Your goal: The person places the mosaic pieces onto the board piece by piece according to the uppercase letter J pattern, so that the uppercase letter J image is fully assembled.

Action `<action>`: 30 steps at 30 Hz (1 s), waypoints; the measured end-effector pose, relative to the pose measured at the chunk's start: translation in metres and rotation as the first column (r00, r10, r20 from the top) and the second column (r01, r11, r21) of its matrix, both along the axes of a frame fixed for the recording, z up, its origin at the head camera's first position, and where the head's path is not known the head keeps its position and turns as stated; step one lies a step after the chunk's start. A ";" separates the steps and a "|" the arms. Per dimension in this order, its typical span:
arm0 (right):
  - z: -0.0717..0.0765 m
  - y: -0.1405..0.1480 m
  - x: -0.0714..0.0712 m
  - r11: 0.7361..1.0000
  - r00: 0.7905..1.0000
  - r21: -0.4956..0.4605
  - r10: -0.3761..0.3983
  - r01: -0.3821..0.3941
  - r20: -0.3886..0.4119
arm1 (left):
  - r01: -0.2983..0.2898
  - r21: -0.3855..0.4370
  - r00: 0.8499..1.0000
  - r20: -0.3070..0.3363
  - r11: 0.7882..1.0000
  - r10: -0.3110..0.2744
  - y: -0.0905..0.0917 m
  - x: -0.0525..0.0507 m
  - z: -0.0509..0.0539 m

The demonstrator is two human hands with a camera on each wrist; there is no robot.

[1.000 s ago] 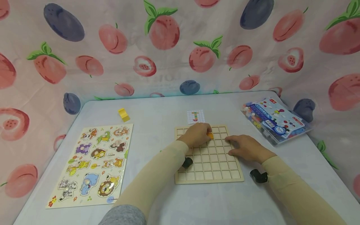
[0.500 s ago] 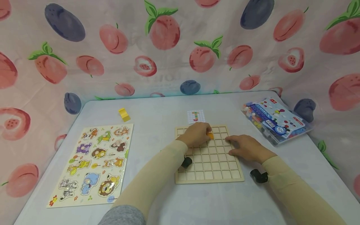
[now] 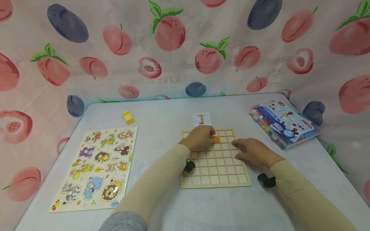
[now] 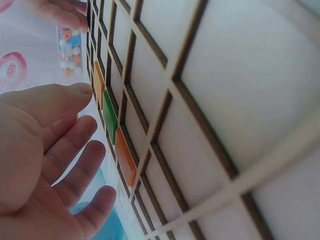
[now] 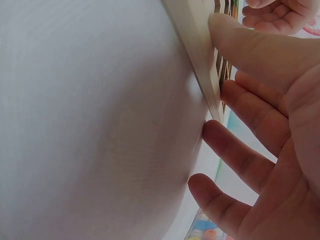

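Free tabletop (image 3: 157, 131) between animal board (image 3: 104, 149) and wooden grid (image 3: 222, 162), left sleeve (image 3: 157, 176) across near end

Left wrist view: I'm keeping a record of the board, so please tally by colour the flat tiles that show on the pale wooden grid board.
Flat orange tiles: 2
Flat green tile: 1
Total in sight: 3

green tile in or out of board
In: left wrist view shows the green tile in a cell of the board, between two orange tiles.
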State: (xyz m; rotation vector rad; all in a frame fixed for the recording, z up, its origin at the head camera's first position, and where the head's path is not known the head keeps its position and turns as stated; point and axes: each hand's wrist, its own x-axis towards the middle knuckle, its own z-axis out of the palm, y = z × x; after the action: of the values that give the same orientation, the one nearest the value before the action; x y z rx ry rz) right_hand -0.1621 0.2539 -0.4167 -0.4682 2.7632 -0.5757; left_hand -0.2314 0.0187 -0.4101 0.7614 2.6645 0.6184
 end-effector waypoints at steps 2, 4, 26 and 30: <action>0.000 0.000 0.000 1.000 1.000 -0.001 0.002 -0.002 0.001 | -0.002 0.004 1.000 0.009 1.000 0.002 -0.003 0.000 0.000; -0.001 0.000 -0.001 1.000 1.000 -0.002 0.003 -0.003 0.000 | -0.006 0.006 1.000 0.013 1.000 0.005 -0.007 0.000 0.002; -0.001 0.000 0.000 1.000 1.000 -0.002 -0.014 0.014 0.005 | -0.057 0.011 0.998 -0.003 0.998 0.057 -0.042 0.013 0.014; 0.000 -0.001 0.000 1.000 1.000 -0.002 -0.015 0.015 0.013 | -0.073 0.024 0.997 0.001 0.997 0.073 -0.050 0.016 0.017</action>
State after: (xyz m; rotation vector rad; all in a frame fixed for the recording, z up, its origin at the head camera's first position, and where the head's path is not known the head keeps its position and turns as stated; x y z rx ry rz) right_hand -0.1620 0.2532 -0.4164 -0.4431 2.7566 -0.5827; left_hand -0.2153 -0.0314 -0.3935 0.6720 2.6998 0.6695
